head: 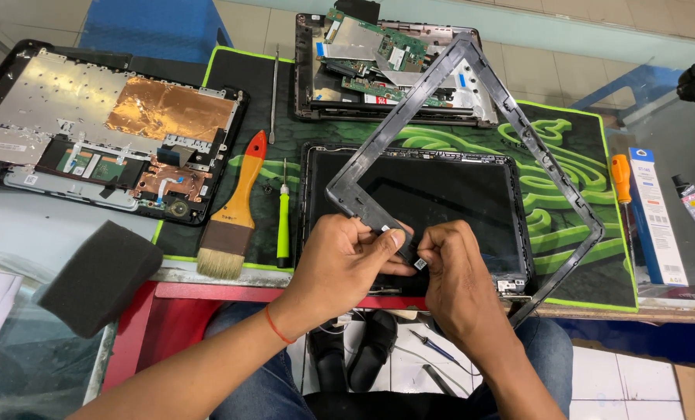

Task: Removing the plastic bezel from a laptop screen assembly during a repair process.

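The thin black plastic screen bezel frame [472, 140] is tilted up over the black laptop display panel [425, 210], which lies flat on the green-patterned mat [565, 179] on the counter. The left hand [347, 260] pinches the frame's lower edge; the right hand [448, 268] grips it just beside, at a small white sticker. This looks like freeing the bezel; next calls for gentle, even prying. A wooden-handled brush [234, 210] and green screwdriver [283, 225] lie nearby.
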